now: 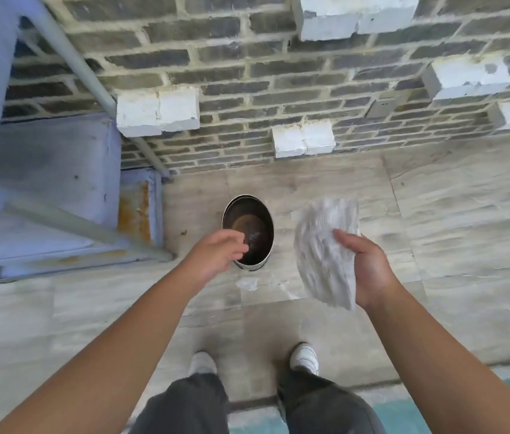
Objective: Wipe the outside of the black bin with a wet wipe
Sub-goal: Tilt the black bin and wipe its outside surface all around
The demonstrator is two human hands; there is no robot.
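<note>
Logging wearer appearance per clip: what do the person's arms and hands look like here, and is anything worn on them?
Both forearms are bare up to the frame edge, with no sleeves visible. The left hand and right hand wear no gloves; no watch, ring or wristband shows, though motion blur softens fine detail. No markings are visible.

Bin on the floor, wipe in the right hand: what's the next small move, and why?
Probably lower the right hand to press the wet wipe against the side of the black bin. The wipe is held up in the air, beside the bin and apart from it, while the empty left hand is over the rim, seemingly placed to steady it.
</note>
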